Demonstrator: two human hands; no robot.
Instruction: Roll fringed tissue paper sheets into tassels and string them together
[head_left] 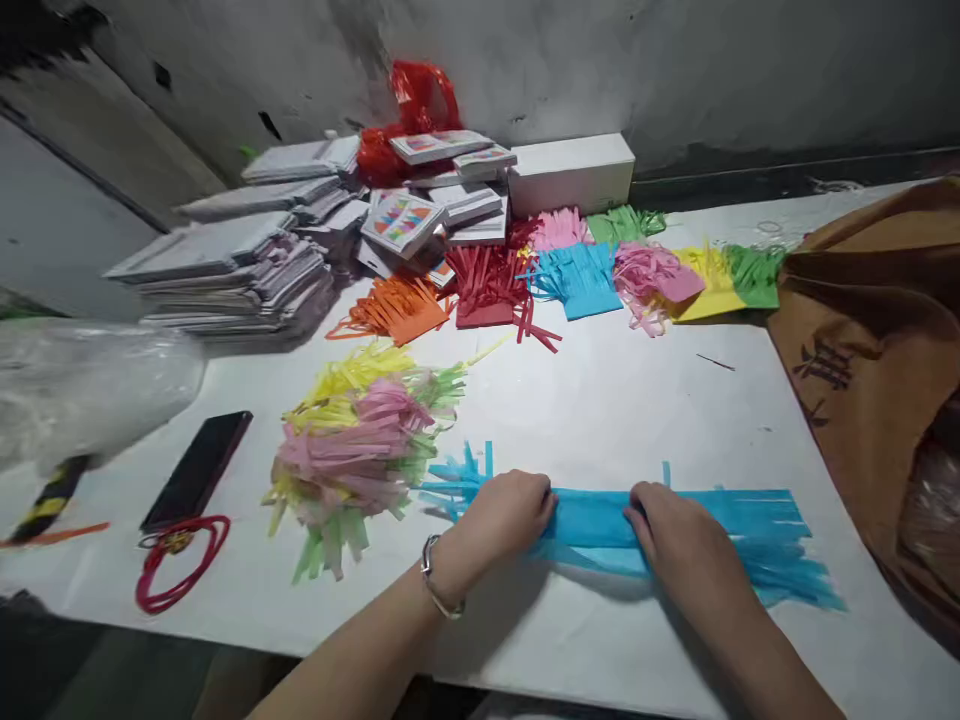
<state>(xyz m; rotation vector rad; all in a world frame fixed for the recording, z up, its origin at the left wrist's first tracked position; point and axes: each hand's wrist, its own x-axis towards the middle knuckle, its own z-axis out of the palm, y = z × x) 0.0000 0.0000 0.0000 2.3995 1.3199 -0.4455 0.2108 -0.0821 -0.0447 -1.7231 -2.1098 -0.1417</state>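
A strip of blue tissue paper [592, 517], cut into fringes at both ends, stretches across the front of the table. My left hand [506, 512] pinches its upper layer left of the middle, the fingers curled; a bracelet [431, 578] circles that wrist. On the other side of the middle, my right hand [679, 535] grips the same blue paper between thumb and fingers. The middle band is uncut and slightly raised, with another blue layer beneath it. Left of my hands lies a loose heap of yellow, pink and green fringed tissue paper [352, 445].
Fringed paper bundles, such as an orange one [409, 315] and a blue one [589, 285], line the back. Behind them stand stacked packets [217, 265] and a white box [574, 170]. A phone [196, 470] lies left, a brown sack [862, 330] right.
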